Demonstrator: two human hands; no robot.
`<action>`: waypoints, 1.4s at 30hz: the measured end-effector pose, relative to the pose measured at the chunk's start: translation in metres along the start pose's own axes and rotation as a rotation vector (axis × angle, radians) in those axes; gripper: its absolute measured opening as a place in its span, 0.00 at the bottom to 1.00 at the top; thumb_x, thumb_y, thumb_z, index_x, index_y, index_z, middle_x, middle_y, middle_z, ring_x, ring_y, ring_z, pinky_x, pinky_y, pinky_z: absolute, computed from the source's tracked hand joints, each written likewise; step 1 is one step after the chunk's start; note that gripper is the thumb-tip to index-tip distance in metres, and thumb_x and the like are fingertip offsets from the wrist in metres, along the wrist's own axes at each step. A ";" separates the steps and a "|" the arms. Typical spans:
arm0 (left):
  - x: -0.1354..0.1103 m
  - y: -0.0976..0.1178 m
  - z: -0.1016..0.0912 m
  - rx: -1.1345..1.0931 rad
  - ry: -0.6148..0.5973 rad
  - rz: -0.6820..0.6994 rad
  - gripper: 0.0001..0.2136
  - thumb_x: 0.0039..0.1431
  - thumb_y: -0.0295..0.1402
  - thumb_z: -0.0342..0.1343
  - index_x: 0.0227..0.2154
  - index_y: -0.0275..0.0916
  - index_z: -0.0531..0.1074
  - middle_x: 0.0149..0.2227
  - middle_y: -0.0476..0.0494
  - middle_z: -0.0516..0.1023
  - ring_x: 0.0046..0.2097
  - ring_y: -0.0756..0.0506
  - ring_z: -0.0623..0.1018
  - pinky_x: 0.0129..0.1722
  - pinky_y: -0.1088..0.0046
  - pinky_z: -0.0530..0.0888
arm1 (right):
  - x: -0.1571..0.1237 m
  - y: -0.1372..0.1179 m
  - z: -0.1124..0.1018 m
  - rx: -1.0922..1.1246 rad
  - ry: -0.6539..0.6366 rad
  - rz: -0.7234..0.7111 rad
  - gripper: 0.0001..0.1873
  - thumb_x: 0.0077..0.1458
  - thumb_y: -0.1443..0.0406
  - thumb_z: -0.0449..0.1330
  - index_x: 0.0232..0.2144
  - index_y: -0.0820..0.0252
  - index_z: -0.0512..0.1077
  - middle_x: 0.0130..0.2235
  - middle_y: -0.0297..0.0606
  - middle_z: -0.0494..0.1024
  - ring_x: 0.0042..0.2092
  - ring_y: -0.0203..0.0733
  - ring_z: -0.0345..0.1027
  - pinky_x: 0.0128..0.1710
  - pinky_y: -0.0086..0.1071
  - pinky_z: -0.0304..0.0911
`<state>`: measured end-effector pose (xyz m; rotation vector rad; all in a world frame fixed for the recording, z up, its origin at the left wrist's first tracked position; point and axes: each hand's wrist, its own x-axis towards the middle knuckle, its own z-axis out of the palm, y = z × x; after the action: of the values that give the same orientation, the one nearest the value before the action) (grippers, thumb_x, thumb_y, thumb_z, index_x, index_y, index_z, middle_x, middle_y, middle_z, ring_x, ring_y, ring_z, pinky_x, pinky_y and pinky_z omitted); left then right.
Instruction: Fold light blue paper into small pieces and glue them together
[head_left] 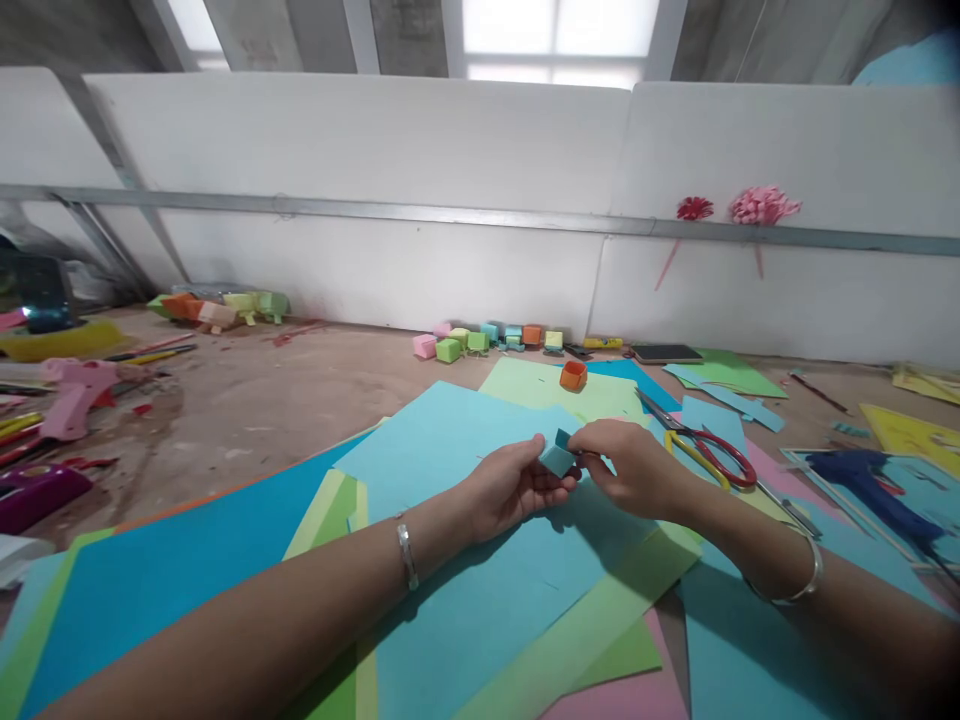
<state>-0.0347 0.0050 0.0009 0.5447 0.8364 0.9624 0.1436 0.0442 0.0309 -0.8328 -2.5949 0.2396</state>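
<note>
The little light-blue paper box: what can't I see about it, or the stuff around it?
All in the head view:
- Light-blue paper box: underside, hidden by the left hand.
- Right hand: what its fingertips pinch, too small to tell.
- Purple tool: one end, cut off by the left edge.
- Window: outside, washed out by glare.

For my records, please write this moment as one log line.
left hand: holds blue paper box; right hand: at the box; to the right: scissors
</note>
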 end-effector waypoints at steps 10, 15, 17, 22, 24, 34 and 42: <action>0.001 -0.004 -0.006 0.089 -0.068 0.031 0.14 0.69 0.35 0.45 0.42 0.28 0.70 0.32 0.33 0.80 0.30 0.48 0.80 0.33 0.74 0.77 | 0.031 0.061 -0.018 -0.154 0.075 0.329 0.06 0.57 0.68 0.57 0.28 0.60 0.71 0.27 0.35 0.78 0.29 0.37 0.68 0.30 0.29 0.59; 0.003 -0.005 -0.009 0.132 -0.095 0.043 0.11 0.66 0.34 0.50 0.41 0.29 0.71 0.32 0.33 0.80 0.30 0.48 0.80 0.33 0.75 0.76 | 0.055 0.090 -0.014 -0.290 -0.040 0.476 0.11 0.62 0.61 0.57 0.42 0.63 0.72 0.42 0.39 0.76 0.40 0.40 0.71 0.40 0.38 0.68; 0.004 -0.006 -0.010 0.141 -0.106 0.046 0.11 0.66 0.33 0.49 0.41 0.29 0.70 0.32 0.33 0.80 0.31 0.48 0.80 0.33 0.75 0.75 | 0.060 0.094 -0.009 -0.319 -0.100 0.502 0.15 0.63 0.59 0.58 0.48 0.61 0.70 0.48 0.41 0.74 0.44 0.42 0.71 0.43 0.41 0.70; 0.005 -0.007 -0.009 0.136 -0.121 0.040 0.10 0.67 0.33 0.49 0.41 0.29 0.70 0.32 0.34 0.79 0.30 0.48 0.79 0.33 0.74 0.75 | 0.068 0.099 -0.003 -0.352 -0.190 0.493 0.17 0.62 0.59 0.58 0.51 0.61 0.69 0.51 0.42 0.72 0.47 0.45 0.70 0.45 0.43 0.69; 0.005 -0.006 -0.009 0.130 -0.132 0.045 0.10 0.66 0.33 0.50 0.40 0.29 0.70 0.32 0.34 0.79 0.30 0.48 0.79 0.33 0.74 0.74 | 0.069 0.102 -0.003 -0.352 -0.207 0.473 0.17 0.62 0.59 0.58 0.51 0.60 0.69 0.51 0.42 0.72 0.47 0.45 0.70 0.45 0.43 0.69; 0.001 -0.007 -0.003 0.425 0.065 0.328 0.08 0.57 0.32 0.58 0.37 0.33 0.72 0.31 0.39 0.77 0.28 0.49 0.75 0.28 0.74 0.71 | 0.060 0.094 -0.002 -0.300 -0.156 0.368 0.12 0.62 0.61 0.58 0.44 0.63 0.72 0.44 0.40 0.75 0.41 0.41 0.71 0.40 0.38 0.69; 0.012 0.001 -0.021 1.113 0.328 0.808 0.14 0.57 0.26 0.52 0.42 0.44 0.77 0.33 0.47 0.74 0.34 0.46 0.70 0.40 0.70 0.67 | 0.037 0.041 0.004 -0.087 -0.148 -0.042 0.08 0.55 0.71 0.59 0.29 0.58 0.78 0.31 0.36 0.72 0.34 0.37 0.65 0.33 0.29 0.55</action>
<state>-0.0489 0.0170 -0.0152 1.8131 1.4900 1.2723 0.1358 0.0986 0.0283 -0.8178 -2.7751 0.1842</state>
